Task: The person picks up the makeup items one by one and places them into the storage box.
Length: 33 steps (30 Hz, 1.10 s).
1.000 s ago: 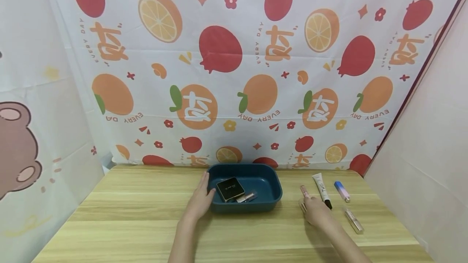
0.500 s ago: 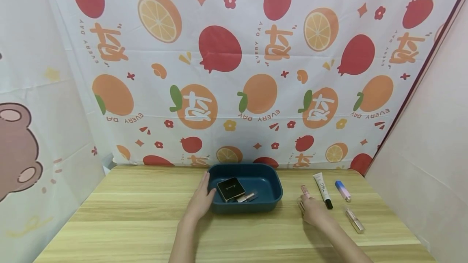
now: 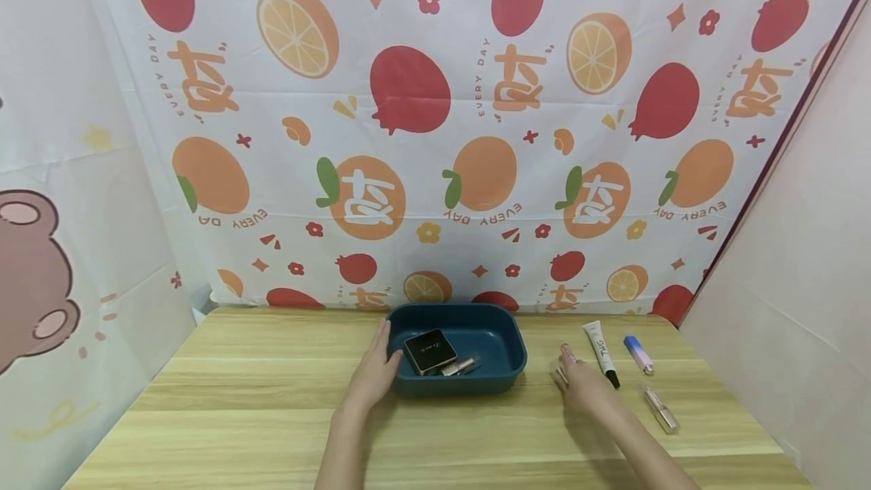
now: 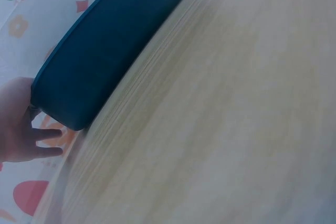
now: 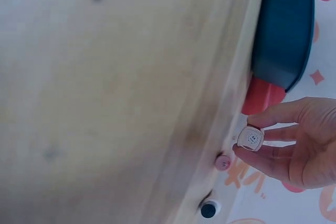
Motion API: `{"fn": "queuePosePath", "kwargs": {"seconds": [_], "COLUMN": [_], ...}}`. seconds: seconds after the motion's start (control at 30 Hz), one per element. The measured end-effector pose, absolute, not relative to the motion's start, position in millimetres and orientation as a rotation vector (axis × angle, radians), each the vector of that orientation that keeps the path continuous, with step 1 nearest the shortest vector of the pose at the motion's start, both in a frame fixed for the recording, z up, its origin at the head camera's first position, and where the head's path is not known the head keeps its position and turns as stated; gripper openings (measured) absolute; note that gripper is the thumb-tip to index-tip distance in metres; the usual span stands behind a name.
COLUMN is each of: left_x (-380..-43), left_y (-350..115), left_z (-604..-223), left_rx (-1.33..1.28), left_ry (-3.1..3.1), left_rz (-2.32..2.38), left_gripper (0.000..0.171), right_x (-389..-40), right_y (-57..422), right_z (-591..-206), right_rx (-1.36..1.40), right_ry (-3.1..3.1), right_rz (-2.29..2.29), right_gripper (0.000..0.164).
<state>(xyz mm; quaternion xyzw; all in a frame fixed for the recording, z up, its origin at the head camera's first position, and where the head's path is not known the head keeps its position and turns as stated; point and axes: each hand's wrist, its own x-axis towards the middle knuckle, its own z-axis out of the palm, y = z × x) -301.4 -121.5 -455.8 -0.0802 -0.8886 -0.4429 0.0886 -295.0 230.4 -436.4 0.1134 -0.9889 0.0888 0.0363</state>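
My left hand [image 3: 373, 375] rests at the left end of a dark blue bin [image 3: 503, 384], fingers straight along its outside and thumb by the rim. In the left wrist view, the fingers spread beside the bin's end. A black square compact [image 3: 430, 350] and a clear lip gloss tube [image 3: 460, 366] lie inside. Right of the bin, my right hand [image 3: 589, 390] pinches another lip gloss tube [image 5: 251, 138] between thumb and fingers; its squarish labelled end faces the wrist camera. A slim pink tube [image 3: 568, 352] lies just beyond the fingertips.
On the wooden table [image 3: 258, 399], a white squeeze tube [image 3: 600, 351] with black cap lies right of the right hand. Further right are a blue-pink tube [image 3: 638, 355] and a clear gold-toned tube [image 3: 660, 409]. A fruit-print cloth [image 3: 422, 172] hangs behind the table.
My right hand has shifted very slightly, and the lip gloss tube in its fingers has tilted and moved a little left. The left hand and bin stay in place.
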Motion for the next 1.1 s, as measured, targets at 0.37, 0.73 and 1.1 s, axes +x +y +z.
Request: {"fn": "queuePosePath", "kwargs": {"seconds": [0.37,0.73,1.1], "left_x": [-303,-302,-302], "left_y": [-122,-123,-123], "left_z": [-459,-459,-458], "left_rx": [-0.249,-0.252,-0.258], "left_ry": [-2.658,-2.65,-2.653], "left_rz": [-1.32,-1.312,-1.307], "left_gripper": [0.06,0.059,0.059], "right_x": [-298,-299,-300], "right_y": [230,223,212], "right_z": [-423,-404,-392], "right_rx": [0.317,0.328,0.321], "right_ry": [-3.034,-3.004,-2.975], "right_rz": [0.365,0.405,0.473], "right_gripper": [0.043,0.05,0.058]}}
